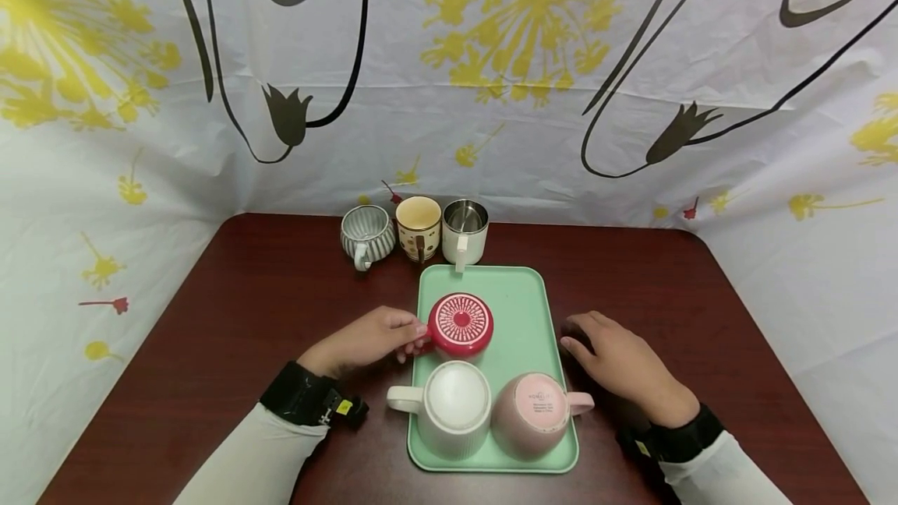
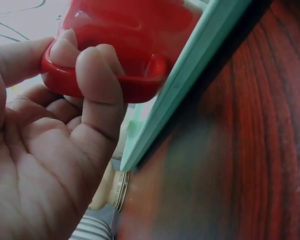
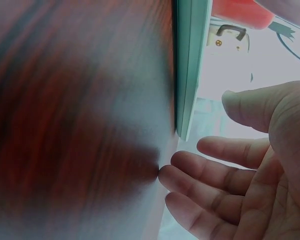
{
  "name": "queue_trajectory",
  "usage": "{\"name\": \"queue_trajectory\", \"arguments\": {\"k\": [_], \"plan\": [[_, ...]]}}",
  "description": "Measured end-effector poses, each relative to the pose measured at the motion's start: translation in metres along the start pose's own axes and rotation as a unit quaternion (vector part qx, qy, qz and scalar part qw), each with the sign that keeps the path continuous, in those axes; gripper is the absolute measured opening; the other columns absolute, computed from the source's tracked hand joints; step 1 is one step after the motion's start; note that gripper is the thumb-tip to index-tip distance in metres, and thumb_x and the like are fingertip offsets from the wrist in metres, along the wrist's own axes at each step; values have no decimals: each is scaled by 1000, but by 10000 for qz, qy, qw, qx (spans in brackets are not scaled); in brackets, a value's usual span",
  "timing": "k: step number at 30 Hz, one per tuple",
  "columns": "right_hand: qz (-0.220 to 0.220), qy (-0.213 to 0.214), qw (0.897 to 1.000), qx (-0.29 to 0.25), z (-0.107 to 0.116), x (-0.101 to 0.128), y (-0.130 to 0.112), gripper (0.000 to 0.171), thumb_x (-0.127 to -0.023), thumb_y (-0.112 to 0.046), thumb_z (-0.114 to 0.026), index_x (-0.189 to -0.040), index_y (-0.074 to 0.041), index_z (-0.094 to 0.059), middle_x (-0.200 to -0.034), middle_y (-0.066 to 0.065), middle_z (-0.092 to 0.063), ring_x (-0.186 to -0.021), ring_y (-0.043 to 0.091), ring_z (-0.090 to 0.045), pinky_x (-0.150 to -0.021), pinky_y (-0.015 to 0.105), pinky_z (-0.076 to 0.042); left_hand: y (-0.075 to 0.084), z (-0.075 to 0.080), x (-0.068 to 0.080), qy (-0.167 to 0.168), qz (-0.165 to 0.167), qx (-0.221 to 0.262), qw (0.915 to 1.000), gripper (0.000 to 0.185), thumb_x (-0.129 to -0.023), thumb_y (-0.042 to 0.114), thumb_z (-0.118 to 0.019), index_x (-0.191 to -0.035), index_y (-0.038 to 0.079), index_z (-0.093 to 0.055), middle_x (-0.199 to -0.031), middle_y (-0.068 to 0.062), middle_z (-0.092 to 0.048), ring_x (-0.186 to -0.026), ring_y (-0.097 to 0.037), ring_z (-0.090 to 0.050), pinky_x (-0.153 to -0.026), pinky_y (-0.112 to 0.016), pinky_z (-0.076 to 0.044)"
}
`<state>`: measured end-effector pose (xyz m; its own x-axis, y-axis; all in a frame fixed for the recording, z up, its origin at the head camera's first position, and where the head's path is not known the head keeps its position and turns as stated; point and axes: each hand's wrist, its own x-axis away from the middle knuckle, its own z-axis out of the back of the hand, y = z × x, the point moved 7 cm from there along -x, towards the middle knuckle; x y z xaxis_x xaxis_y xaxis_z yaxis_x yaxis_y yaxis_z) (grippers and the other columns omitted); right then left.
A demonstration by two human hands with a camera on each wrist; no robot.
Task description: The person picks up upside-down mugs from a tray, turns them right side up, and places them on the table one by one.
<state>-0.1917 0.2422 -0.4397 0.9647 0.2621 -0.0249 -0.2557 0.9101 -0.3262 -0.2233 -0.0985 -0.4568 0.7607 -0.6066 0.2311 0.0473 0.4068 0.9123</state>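
A red mug [image 1: 461, 324] stands upside down on the green tray [image 1: 515, 294], its patterned base facing up. My left hand [image 1: 379, 337] grips its handle; in the left wrist view the fingers [image 2: 97, 75] curl through the red handle [image 2: 135, 87]. Nearer to me on the tray are an upturned white mug [image 1: 456, 411], handle to the left, and an upturned pink mug [image 1: 533, 415], handle to the right. My right hand [image 1: 624, 357] rests on the table just right of the tray, fingers loosely bent and holding nothing.
Behind the tray stand three upright mugs: a grey striped one [image 1: 368, 234], a yellow patterned one [image 1: 418, 228] and a white one with a steel inside [image 1: 466, 231]. The dark wooden table [image 1: 281, 279] ends at a printed cloth backdrop [image 1: 393, 61].
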Motion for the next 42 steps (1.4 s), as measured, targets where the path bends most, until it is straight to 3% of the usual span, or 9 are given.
{"name": "queue_trajectory", "arguments": {"k": [14, 31, 42], "plan": [[86, -6, 10000, -26, -1, -1, 0, 38, -102, -30, -66, -132, -8, -66, -130, 12, -68, -118, 32, -68, -92, 55, -56, 3, -3, 0, 97, 99, 168, 9998, 36, -109, 31, -53, -93, 4, -71, -79, -7, -60, -70, -15, -54, -66, -27, -49], [110, -26, 9999, -50, 1, 0, -3, 37, -102, -30, -67, -132, -9, -66, -129, 11, -68, -116, 30, -68, -91, 54, -57, 9, -5, -3, 479, 134, -295, 9983, 38, -112, 35, -46, -94, 8, -66, -80, -4, -59, -67, -15, -52, -64, -28, -48], [114, -34, 9999, -48, 1, 1, -3, 36, -102, -29, -67, -131, -8, -66, -127, 10, -68, -115, 30, -68, -91, 54, -56, 21, 0, -9, 680, 237, 89, 9974, 39, -113, 33, -43, -97, 2, -61, -79, -4, -54, -66, -17, -46, -65, -27, -42]]}}
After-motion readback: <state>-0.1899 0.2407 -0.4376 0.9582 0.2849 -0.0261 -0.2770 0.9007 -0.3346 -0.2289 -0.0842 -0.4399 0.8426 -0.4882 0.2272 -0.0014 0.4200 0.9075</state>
